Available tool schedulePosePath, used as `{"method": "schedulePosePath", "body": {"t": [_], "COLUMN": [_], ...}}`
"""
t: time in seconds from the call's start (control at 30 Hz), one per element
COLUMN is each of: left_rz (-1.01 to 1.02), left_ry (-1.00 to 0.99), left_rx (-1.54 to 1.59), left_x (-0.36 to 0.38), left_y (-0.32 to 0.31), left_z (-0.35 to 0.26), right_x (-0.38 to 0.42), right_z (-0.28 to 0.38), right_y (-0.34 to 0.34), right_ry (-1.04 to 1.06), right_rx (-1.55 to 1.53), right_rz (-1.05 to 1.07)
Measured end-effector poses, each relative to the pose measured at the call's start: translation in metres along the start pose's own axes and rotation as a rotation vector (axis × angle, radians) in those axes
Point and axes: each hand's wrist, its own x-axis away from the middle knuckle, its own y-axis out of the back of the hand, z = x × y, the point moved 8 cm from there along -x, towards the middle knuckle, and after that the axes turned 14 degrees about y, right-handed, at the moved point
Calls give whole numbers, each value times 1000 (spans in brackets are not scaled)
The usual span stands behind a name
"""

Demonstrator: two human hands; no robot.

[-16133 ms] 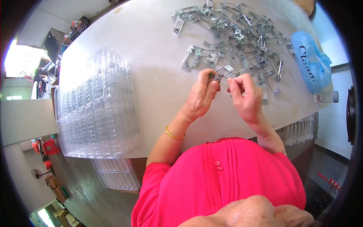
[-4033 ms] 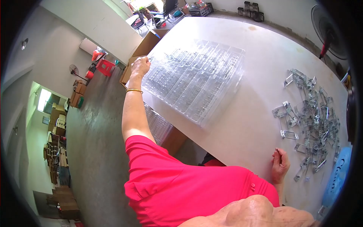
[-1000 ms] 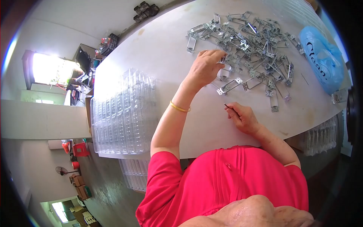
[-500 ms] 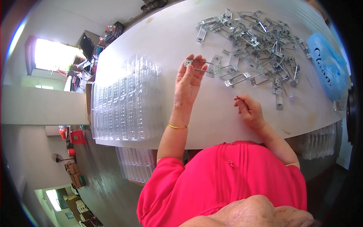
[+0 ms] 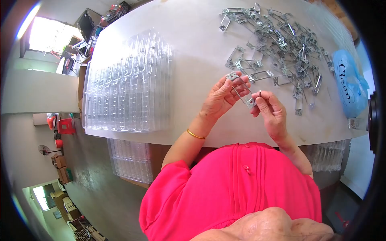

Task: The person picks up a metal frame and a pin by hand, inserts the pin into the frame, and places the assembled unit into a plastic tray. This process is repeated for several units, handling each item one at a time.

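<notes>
My left hand point(image 5: 220, 96) grips one end of a metal bracket point(image 5: 242, 90) that has two long thin rods between end plates. The bracket slants down to the right, its lower end plate beside my right hand point(image 5: 272, 112). Thumb and forefinger of my right hand pinch a small dark pin point(image 5: 260, 93), upright at the fingertips. Whether other right fingers touch the bracket's lower end I cannot tell. Just beyond my hands, a loose bracket point(image 5: 261, 75) lies on the white table point(image 5: 193, 48), in front of a tangled pile of similar metal brackets point(image 5: 281, 40).
Clear plastic trays point(image 5: 124, 92) are stacked on the table at the left. A blue plastic bag point(image 5: 350, 84) printed "Clean" lies at the right edge. More clear trays point(image 5: 130, 160) stand below the table's near edge. A red stool point(image 5: 66, 126) is on the floor at far left.
My left hand has moved right and nearer with the bracket, which now slants toward my right hand. My right hand has risen slightly, and the two are now close together. The camera view has shifted.
</notes>
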Motion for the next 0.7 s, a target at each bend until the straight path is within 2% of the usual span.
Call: {"method": "schedulePosePath", "body": {"t": [0.3,0.37,0.47,0.57,0.7], "left_rz": [36,-7,-9,-105,-127], "left_ry": [102,139,158,161,100], "left_rx": [51,43,6,56,33], "left_x": [-5,-6,-5,-4,-6], "left_y": [-12,-8,3,7,13], "left_z": [13,16,20,18,14], "right_x": [5,5,7,9,1], "right_z": [-13,-13,-17,-18,-3], "right_y": [-11,-11,-15,-14,-6], "right_ry": [-58,-65,-108,-100,-106], "right_rx": [-34,-29,-13,26,83], "right_rz": [-33,-29,36,65,19]}}
